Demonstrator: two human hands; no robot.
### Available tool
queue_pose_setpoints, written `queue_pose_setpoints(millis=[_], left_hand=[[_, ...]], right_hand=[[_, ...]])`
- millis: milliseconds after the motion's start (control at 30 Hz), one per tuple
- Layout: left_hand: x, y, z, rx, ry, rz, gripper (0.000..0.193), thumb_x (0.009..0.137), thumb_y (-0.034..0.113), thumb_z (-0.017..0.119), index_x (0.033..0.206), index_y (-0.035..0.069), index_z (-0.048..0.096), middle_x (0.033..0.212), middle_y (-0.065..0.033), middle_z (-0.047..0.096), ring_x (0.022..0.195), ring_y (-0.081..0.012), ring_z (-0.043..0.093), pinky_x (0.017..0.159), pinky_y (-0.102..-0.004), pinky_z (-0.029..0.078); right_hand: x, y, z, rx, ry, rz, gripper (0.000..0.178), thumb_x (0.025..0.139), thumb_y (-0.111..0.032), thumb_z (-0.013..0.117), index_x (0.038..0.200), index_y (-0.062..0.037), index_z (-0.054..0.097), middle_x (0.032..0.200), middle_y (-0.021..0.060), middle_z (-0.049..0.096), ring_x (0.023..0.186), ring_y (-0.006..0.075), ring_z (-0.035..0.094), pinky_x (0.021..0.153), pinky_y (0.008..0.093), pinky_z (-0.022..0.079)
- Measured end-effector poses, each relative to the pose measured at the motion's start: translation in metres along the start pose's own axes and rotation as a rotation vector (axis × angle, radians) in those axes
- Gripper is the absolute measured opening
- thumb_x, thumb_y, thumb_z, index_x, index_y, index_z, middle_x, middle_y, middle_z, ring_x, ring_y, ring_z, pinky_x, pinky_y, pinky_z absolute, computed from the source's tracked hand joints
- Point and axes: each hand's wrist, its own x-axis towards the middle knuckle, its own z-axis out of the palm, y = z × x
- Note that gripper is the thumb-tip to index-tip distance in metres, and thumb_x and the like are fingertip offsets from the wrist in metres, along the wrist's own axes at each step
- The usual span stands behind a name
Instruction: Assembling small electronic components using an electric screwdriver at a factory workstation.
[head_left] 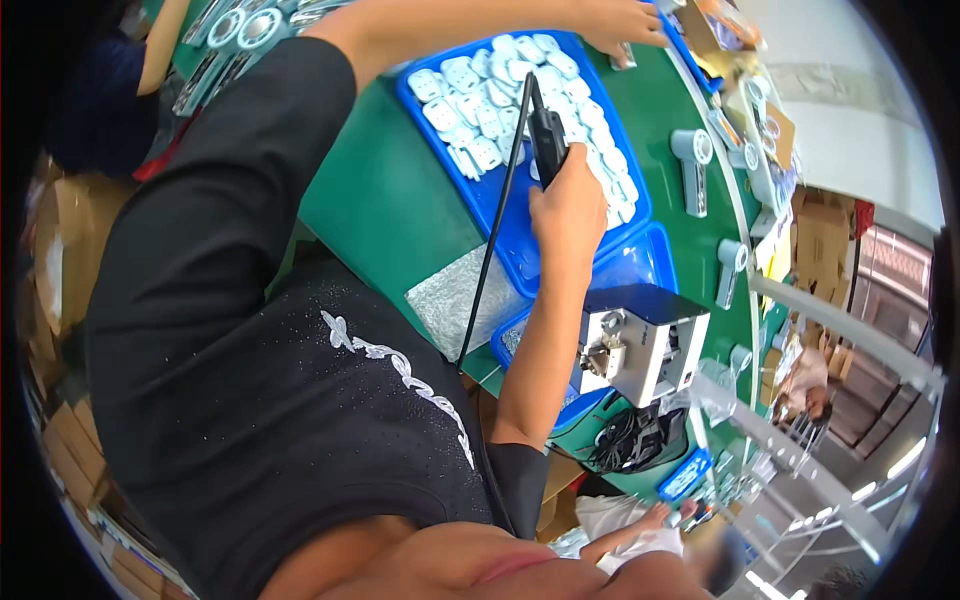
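Note:
My right hand (572,205) is closed around a black electric screwdriver (548,140), whose cord (492,240) leaves its far end and hangs back toward my body. Both are above a blue tray (515,215) holding many white plastic parts (485,105) with small holes. My left arm reaches across the tray's far side. At the top edge, my left hand (628,22) curls its fingers and thumb about a small grey-white piece (624,57), largely hidden and cut off by the frame.
A white and black box-shaped machine (640,340) stands right of the tray, beside another blue bin (645,255). Handheld fans (693,170) lie along the green table (350,205). Bubble wrap (455,300) lies near me. Other people sit at far left and lower right.

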Motion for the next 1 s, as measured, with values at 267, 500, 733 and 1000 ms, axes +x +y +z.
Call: queue_pose_setpoints(millis=[267,500,733,1000], left_hand=[[-0.184,0.075,-0.154,0.056,0.437,-0.404,0.049,0.072,0.032,0.081,0.109,0.006,0.064,0.098,-0.0076,0.065,0.093,-0.0288,0.062,0.082,-0.0388,0.049],[-0.351,0.158,-0.198,0.381,0.019,-1.096,0.045,0.077,0.030,0.077,0.112,0.008,0.062,0.102,-0.0073,0.062,0.099,-0.0280,0.056,0.088,-0.0391,0.040],[-0.314,0.171,-0.218,-0.689,0.668,-1.229,0.037,0.085,0.012,0.076,0.115,-0.001,0.059,0.105,-0.0052,0.062,0.096,-0.0099,0.059,0.085,-0.0267,0.049],[-0.196,0.227,-0.195,-1.739,0.319,-0.712,0.069,0.090,0.038,0.061,0.138,-0.004,0.036,0.106,-0.0140,0.054,0.091,-0.0186,0.053,0.076,-0.0306,0.044]], right_hand=[[0.004,-0.002,0.021,-0.117,0.048,-0.050,0.040,0.078,-0.012,0.071,0.109,-0.0035,0.048,0.098,0.0214,0.066,0.090,0.0442,0.064,0.077,0.0521,0.050],[0.010,0.000,0.023,-0.116,0.115,-0.169,0.040,0.080,-0.012,0.071,0.112,-0.0048,0.048,0.099,0.0209,0.066,0.089,0.0434,0.064,0.076,0.0513,0.051],[0.001,-0.015,-0.014,0.085,0.264,-0.143,0.040,0.080,-0.017,0.070,0.112,-0.0029,0.049,0.081,0.0244,0.068,0.077,0.0427,0.067,0.068,0.0490,0.052],[-0.130,-0.016,-0.054,1.496,0.254,-0.009,0.045,0.076,-0.002,0.075,0.114,0.0023,0.050,0.078,0.0047,0.059,0.063,0.0094,0.054,0.062,0.0220,0.045]])
